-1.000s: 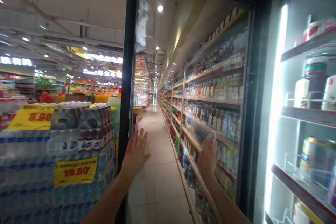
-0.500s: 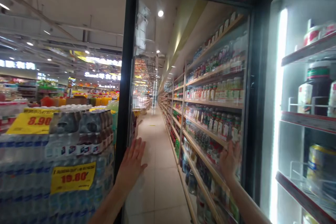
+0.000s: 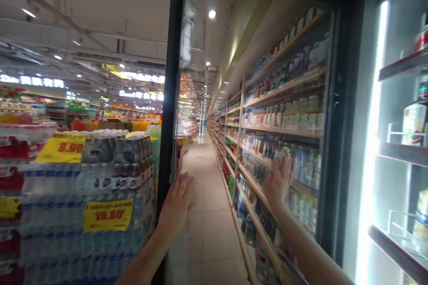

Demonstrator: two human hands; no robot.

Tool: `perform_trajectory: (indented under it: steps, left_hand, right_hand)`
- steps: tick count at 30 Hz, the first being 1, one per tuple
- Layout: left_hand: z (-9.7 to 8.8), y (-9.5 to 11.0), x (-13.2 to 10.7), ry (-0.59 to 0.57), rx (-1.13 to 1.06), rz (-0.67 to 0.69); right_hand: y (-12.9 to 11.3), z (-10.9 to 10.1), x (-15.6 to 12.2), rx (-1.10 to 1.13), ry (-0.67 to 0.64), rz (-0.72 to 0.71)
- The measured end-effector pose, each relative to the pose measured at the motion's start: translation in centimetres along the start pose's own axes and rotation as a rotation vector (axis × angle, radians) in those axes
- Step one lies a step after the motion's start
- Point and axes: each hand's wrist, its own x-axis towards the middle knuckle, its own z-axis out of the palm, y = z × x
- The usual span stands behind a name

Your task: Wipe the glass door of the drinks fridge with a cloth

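Note:
An open glass fridge door (image 3: 169,98) with a black frame stands in front of me. My left hand (image 3: 177,207) lies flat on the glass beside the frame's left edge, fingers stretched out and holding nothing. My right hand (image 3: 276,182) presses on the right half of the pane, with a small white cloth (image 3: 283,153) showing at its fingertips. Through the glass I see a long aisle of bottle shelves (image 3: 284,131).
The lit fridge interior (image 3: 397,151) with shelves of cans and bottles is at the right. Stacked packs of bottled water (image 3: 110,178) with yellow price tags (image 3: 107,215) stand close on the left. A tiled aisle floor (image 3: 207,213) runs ahead.
My right hand slid right and down across the glass, then back up and left. My left hand stayed flat near the door's edge. The view shifted slightly.

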Motion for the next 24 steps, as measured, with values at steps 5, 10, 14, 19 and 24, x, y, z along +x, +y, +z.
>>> perform_trajectory:
  steps: [5, 10, 14, 19, 24]
  left_hand:
    - [-0.6, -0.9, 0.4, -0.004, 0.011, 0.059]
    - [-3.0, -4.4, 3.2, -0.03, 0.037, 0.147]
    - [-4.5, -6.4, 5.3, -0.05, 0.063, 0.117]
    - [-4.7, -6.3, 5.4, -0.062, 0.072, 0.121]
    - [-5.4, -6.2, 6.4, -0.047, 0.001, 0.075]
  right_hand:
    - [-7.4, 1.7, -8.3, 0.13, -0.364, -0.771]
    - [-10.9, 2.6, -8.0, 0.192, -0.382, -0.773]
    - [-13.2, 2.7, -10.4, 0.228, -0.454, -0.759]
    - [-12.8, 2.5, -15.6, 0.343, -0.576, -1.153]
    - [-13.2, 2.8, -5.1, 0.212, -0.4, -0.887]
